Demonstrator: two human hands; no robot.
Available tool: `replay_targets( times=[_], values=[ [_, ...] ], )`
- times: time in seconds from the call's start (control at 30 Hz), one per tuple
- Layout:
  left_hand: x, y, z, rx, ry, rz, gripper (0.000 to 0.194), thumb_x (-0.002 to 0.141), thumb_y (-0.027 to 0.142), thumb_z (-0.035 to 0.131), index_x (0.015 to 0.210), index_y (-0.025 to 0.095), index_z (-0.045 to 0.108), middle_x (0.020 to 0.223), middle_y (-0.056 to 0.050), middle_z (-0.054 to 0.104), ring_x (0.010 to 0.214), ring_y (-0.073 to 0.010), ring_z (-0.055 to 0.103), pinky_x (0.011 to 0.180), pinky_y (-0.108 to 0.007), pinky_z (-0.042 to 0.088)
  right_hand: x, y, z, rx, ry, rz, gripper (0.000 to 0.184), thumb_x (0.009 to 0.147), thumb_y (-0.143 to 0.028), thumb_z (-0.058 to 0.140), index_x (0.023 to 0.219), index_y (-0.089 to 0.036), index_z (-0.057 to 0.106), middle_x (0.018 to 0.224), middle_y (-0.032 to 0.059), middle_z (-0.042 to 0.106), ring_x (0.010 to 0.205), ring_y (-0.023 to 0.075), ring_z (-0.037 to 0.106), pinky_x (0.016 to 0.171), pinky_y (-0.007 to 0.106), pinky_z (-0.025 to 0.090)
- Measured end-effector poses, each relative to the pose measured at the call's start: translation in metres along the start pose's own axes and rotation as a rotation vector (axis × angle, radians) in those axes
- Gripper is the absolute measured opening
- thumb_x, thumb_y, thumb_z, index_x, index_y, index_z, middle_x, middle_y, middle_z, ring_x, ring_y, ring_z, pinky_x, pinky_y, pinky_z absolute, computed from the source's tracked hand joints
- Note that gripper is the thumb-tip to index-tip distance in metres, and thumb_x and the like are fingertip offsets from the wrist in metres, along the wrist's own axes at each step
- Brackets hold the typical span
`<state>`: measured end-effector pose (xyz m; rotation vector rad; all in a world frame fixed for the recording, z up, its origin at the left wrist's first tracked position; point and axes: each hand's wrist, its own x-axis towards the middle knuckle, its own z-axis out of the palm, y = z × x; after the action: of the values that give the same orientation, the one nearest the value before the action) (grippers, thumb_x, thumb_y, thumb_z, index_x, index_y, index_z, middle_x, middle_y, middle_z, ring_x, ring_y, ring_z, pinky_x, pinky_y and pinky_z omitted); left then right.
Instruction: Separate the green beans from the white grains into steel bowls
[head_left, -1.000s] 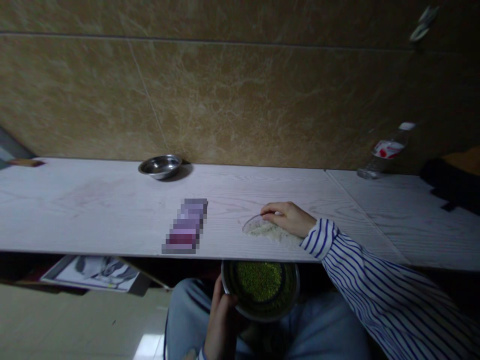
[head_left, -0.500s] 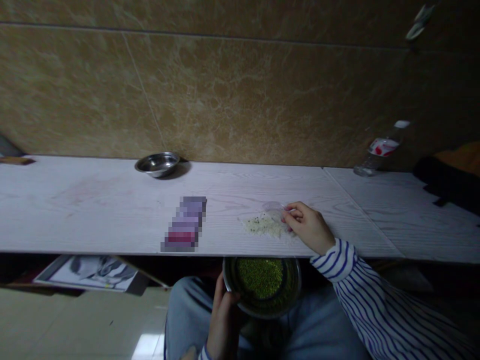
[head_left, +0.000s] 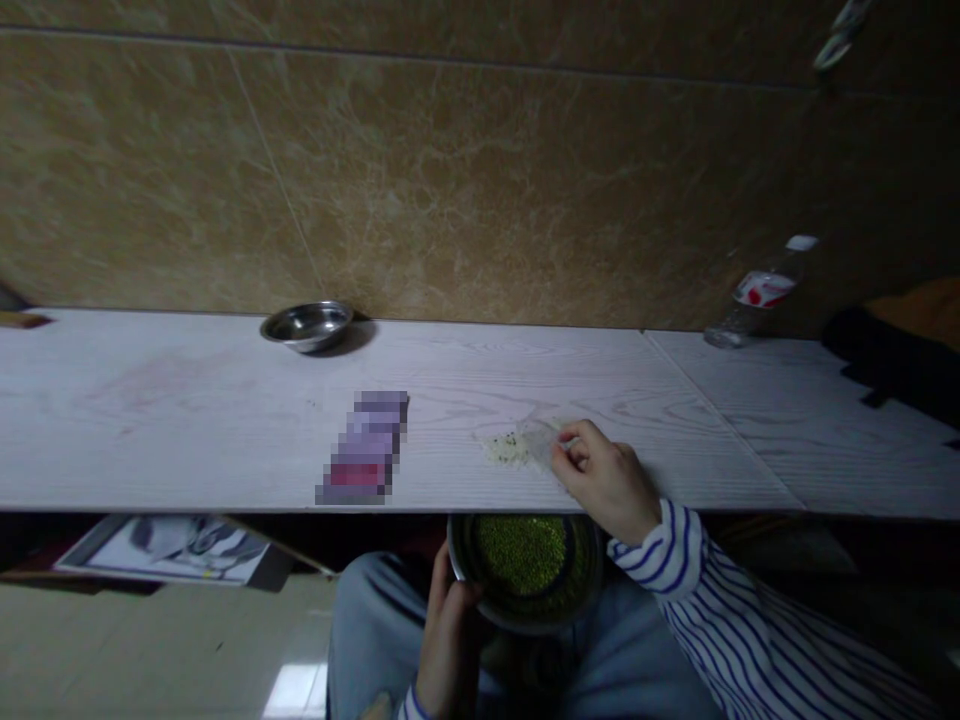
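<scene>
My left hand (head_left: 444, 640) grips the rim of a steel bowl (head_left: 583, 585) full of small green beans (head_left: 521, 550), held on my lap just under the table's front edge. My right hand (head_left: 606, 478), in a blue-striped sleeve, rests on the white table (head_left: 187, 420) with its fingers curled on a small clear plastic piece (head_left: 541, 440). That piece touches a little heap of pale grains (head_left: 507, 448) to its left.
An empty steel bowl (head_left: 307, 325) stands at the back by the tiled wall. A blurred flat object (head_left: 365, 447) lies left of the grains. A plastic bottle (head_left: 757, 292) lies at the back right, beside a dark bundle (head_left: 892, 360). A picture board (head_left: 169, 548) sits below the table.
My right hand has pulled back toward the table's front edge, dragging the clear piece across the grains; the heap now looks smaller. The left hand and the bean bowl have stayed put.
</scene>
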<state>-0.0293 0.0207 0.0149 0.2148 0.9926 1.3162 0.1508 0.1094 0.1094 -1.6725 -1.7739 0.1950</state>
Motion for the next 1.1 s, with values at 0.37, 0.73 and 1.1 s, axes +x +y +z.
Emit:
replay_targets(
  times=[0.37,0.73,1.1],
  values=[
    [0.003,0.000,-0.005,0.001,-0.001,-0.004,0.058,0.067,0.026,0.068,0.124,0.027,0.062,0.118,-0.007,0.072,0.118,-0.0326,0.060,0.093,-0.041,0.049,-0.007,0.009,0.004,-0.010,-0.020,0.045,0.004,0.081,-0.030,0.051,0.081,-0.026,0.052,0.046,-0.0044,0.058,0.038,0.0148,0.051,0.044,0.027,0.034],
    [0.008,0.003,-0.007,-0.024,0.008,0.008,0.057,0.062,0.020,0.068,0.118,0.027,0.067,0.119,-0.005,0.072,0.128,-0.0327,0.053,0.102,-0.041,0.044,0.029,0.011,-0.001,-0.088,-0.004,0.066,0.007,0.080,-0.030,0.052,0.082,-0.024,0.054,0.049,-0.0039,0.058,0.042,0.0151,0.052,0.048,0.027,0.033],
    [0.012,0.010,-0.007,-0.035,-0.003,-0.010,0.053,0.065,0.017,0.067,0.117,0.026,0.067,0.115,-0.005,0.074,0.125,-0.0340,0.056,0.107,-0.046,0.040,0.026,-0.005,0.005,-0.005,-0.123,0.108,0.004,0.079,-0.029,0.051,0.079,-0.025,0.051,0.047,-0.0050,0.057,0.040,0.0140,0.050,0.044,0.026,0.030]
  ],
)
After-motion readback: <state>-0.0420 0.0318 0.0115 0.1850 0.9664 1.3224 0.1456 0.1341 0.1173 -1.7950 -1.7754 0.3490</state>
